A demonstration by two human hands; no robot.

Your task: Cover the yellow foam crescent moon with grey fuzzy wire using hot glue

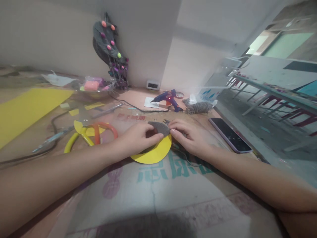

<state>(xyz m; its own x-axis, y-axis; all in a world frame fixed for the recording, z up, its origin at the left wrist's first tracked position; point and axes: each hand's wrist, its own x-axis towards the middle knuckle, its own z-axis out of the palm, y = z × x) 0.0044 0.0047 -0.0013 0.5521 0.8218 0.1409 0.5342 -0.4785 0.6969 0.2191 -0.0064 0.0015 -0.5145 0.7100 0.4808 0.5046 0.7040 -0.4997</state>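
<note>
A flat grey piece (160,128) with a curved edge, perhaps felt or wound yarn, lies over a round sheet of yellow paper (155,153). My left hand (141,137) grips its left side, thumb on the near face and fingers behind. At the right end of the grey piece, my right hand (185,136) pinches its edge between thumb and forefinger. Both hands are closed. Whether the grey piece is attached to the yellow paper cannot be seen. Partly behind the right fingers are small dark pointed tips (166,121). A thin grey strand (188,158) trails below that hand.
Left of my hands lie orange-handled scissors (97,132) and a yellow-handled tool (83,135). Beyond are a blue glue gun (170,99) with its cord, grey yarn (200,107) and a bowl (95,91). A phone (230,135) lies right; a grey moon decoration (106,43) stands against the wall.
</note>
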